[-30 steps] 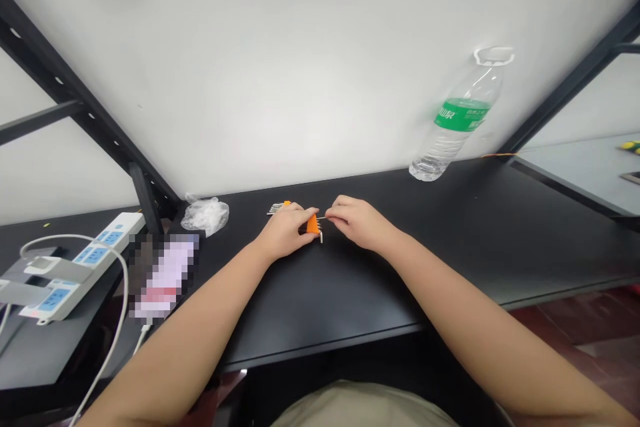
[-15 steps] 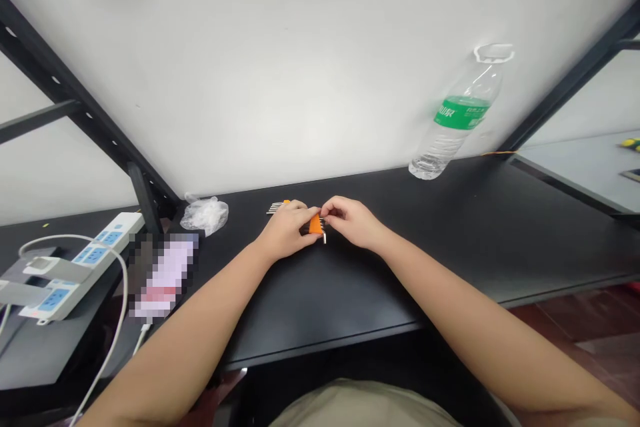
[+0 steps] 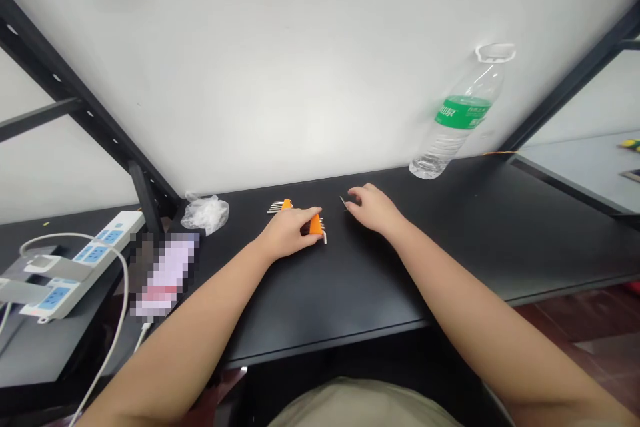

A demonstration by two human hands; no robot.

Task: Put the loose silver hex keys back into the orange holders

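Observation:
My left hand (image 3: 289,230) rests over an orange hex key holder (image 3: 315,224), thumb and forefinger closed on its sides. Several silver hex keys poke from its right side, one with a bent end (image 3: 325,237) toward me. Beyond the knuckles shows another orange piece (image 3: 287,204) with several silver hex keys (image 3: 276,207) pointing left; my hand hides whether the two orange pieces join. My right hand (image 3: 374,208) is to the right, thumb and forefinger apart. A thin hex key (image 3: 343,202) lies just left of its thumb tip, seemingly on the black tabletop.
A crumpled clear plastic bag (image 3: 205,214) lies at the back left, with a blurred-out phone (image 3: 167,273) nearer me. A white power strip (image 3: 85,265) with cables is on the left. A large plastic bottle (image 3: 453,123) stands by the wall at right. Black metal posts (image 3: 75,90) frame both sides.
My right hand has moved right, away from the holder, and its fingers have parted. A thin hex key now shows beside its thumb. The left hand stays on the holder.

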